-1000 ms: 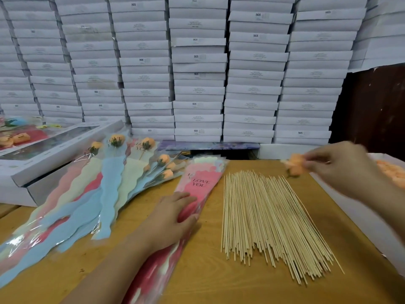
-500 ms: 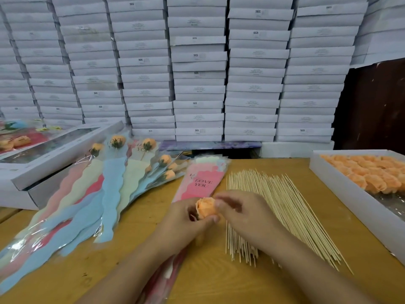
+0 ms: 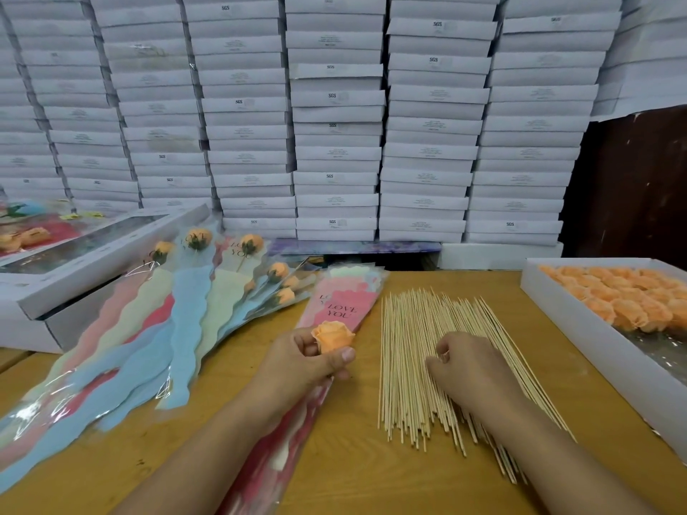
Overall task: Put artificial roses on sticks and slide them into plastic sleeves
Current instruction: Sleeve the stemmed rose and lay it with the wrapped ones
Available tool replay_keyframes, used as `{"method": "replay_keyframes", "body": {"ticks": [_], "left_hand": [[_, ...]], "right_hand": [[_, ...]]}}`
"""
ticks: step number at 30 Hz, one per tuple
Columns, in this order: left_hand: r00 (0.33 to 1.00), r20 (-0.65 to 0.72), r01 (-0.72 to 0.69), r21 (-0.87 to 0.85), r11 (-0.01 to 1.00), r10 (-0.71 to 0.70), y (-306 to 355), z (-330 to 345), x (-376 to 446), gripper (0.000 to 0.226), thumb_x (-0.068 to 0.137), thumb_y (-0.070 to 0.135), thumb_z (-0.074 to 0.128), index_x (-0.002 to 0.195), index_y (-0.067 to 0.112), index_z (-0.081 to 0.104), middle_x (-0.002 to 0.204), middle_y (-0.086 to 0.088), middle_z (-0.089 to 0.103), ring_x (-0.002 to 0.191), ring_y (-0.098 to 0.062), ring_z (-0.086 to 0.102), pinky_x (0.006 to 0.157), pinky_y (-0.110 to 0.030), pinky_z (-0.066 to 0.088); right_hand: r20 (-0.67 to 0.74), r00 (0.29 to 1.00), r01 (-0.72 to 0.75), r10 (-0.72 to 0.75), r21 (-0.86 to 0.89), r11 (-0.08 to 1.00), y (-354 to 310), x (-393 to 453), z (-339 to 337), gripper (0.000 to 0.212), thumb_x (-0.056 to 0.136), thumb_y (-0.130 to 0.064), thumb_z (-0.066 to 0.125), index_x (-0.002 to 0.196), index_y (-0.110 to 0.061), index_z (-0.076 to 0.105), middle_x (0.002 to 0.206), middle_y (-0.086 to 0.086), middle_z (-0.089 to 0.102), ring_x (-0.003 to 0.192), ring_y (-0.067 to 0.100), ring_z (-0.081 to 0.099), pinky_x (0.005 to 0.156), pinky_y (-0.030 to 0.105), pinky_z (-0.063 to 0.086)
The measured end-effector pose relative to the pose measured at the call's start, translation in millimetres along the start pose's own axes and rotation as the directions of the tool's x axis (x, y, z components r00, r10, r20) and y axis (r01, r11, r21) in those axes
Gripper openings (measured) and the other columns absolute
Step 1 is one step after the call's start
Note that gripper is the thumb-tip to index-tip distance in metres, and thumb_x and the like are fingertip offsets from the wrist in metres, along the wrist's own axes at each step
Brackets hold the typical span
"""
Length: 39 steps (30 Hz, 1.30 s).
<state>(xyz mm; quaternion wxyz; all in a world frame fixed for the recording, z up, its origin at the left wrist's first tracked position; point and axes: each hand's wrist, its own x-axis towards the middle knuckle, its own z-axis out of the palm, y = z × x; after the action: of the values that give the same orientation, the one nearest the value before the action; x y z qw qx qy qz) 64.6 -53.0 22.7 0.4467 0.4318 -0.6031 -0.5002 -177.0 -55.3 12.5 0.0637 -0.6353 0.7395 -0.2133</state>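
Head view showed two hands low over a wooden table (image 3: pixel 353 459). The left hand (image 3: pixel 305 362) gripped one orange rose (image 3: pixel 332 335) between thumb and curled fingers, above the narrow end of a stack of empty plastic sleeves (image 3: pixel 344 306) printed "LOVE YOU". The right hand (image 3: pixel 464 366), fingers curled, rested on a spread of bamboo sticks (image 3: pixel 409 366), too many to count; whether it pinched one could not be told. Bare tabletop lay between the sleeve stack and the sticks, and along the near edge below the stick ends.

Left of the stack, finished sleeved roses (image 3: pixel 186 317) fanned across the table, about seven blooms showing, their tops leaning on a windowed white box (image 3: pixel 93 269). At the right edge one open white tray (image 3: pixel 580 328) held many orange rose heads (image 3: pixel 624 302), a strip of table apart from the sticks. Behind everything, stacks of white boxes (image 3: pixel 334 124) in about seven columns closed off the far edge.
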Motion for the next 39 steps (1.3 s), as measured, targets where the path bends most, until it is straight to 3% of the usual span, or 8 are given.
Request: {"method": "replay_keyframes", "body": {"ticks": [5,8,13,17,19,23,30,39], "left_hand": [[0.997,0.019,0.077,-0.068,0.995,-0.076,0,-3,2,0.016,0.069,0.024,0.088,0.077,0.014,0.078,0.083,-0.017,0.075,0.064,-0.013,0.068,0.057,-0.017,0.052],[0.991,0.036,0.130,-0.151,0.980,-0.126,-1,-7,4,0.028,0.060,0.022,0.094,0.083,0.016,0.079,0.097,-0.020,0.075,0.084,-0.021,0.073,0.070,-0.022,0.058],[0.981,0.125,0.167,-0.184,0.969,-0.145,1,-11,4,0.044,0.054,0.024,0.096,0.094,0.015,0.080,0.106,-0.015,0.075,0.098,-0.023,0.074,0.074,-0.022,0.059],[0.981,0.118,0.181,-0.271,0.946,-0.154,-1,-13,5,0.041,0.061,0.014,0.091,0.099,0.007,0.078,0.103,-0.018,0.074,0.090,-0.022,0.074,0.070,-0.022,0.059],[0.981,0.103,0.188,-0.347,0.919,-0.162,-3,-14,6,0.040,0.062,0.009,0.090,0.100,0.004,0.078,0.100,-0.020,0.073,0.087,-0.022,0.073,0.068,-0.023,0.059],[0.986,0.053,0.165,-0.466,0.869,-0.159,-6,-18,10,0.036,0.062,0.008,0.087,0.096,0.004,0.079,0.100,-0.017,0.075,0.080,-0.018,0.074,0.066,-0.025,0.061],[0.983,-0.061,0.100,-0.602,0.792,-0.171,-9,-32,17,0.027,0.075,0.015,0.075,0.097,0.001,0.079,0.094,-0.012,0.076,0.081,-0.014,0.075,0.066,-0.022,0.061],[0.930,-0.249,-0.022,-0.773,0.634,-0.272,-9,-40,22,0.029,0.070,0.023,0.077,0.095,0.008,0.073,0.091,-0.007,0.078,0.078,-0.015,0.077,0.056,-0.025,0.060]], "right_hand": [[0.046,0.996,-0.085,0.080,0.127,0.988,3,3,-1,0.023,0.087,-0.021,0.064,0.092,0.000,0.073,0.074,0.014,0.072,0.058,0.024,0.062,0.056,0.029,0.049],[0.059,0.992,-0.125,0.115,0.200,0.972,7,5,-2,0.019,0.084,-0.016,0.065,0.088,0.000,0.074,0.086,0.017,0.074,0.060,0.024,0.063,0.056,0.025,0.039],[0.084,0.989,-0.142,0.121,0.318,0.937,8,5,-8,0.022,0.083,-0.015,0.064,0.089,0.004,0.074,0.094,0.021,0.072,0.069,0.032,0.067,0.060,0.033,0.053],[0.087,0.989,-0.145,0.119,0.459,0.876,10,3,-14,0.035,0.087,-0.013,0.059,0.052,-0.011,0.056,0.052,0.005,0.053,0.045,0.016,0.043,0.050,0.022,0.039],[0.051,0.992,-0.122,0.113,0.539,0.834,10,3,-17,0.028,0.090,-0.012,0.057,0.064,-0.008,0.067,0.055,0.002,0.055,0.051,0.019,0.050,0.055,0.029,0.048],[0.002,0.997,-0.062,0.081,0.665,0.744,3,-1,-20,0.026,0.093,-0.009,0.060,0.084,-0.032,0.066,0.075,0.000,0.071,0.071,0.020,0.070,0.073,0.040,0.061],[-0.015,0.997,0.065,-0.072,0.627,0.776,1,-1,-16,0.022,0.093,-0.014,0.064,0.086,-0.035,0.068,0.082,-0.005,0.067,0.077,0.012,0.064,0.070,0.029,0.050],[-0.032,0.969,0.223,-0.246,0.545,0.808,-1,-4,-15,0.017,0.087,-0.022,0.073,0.074,-0.032,0.073,0.076,-0.026,0.069,0.071,-0.006,0.063,0.064,0.017,0.045]]}}
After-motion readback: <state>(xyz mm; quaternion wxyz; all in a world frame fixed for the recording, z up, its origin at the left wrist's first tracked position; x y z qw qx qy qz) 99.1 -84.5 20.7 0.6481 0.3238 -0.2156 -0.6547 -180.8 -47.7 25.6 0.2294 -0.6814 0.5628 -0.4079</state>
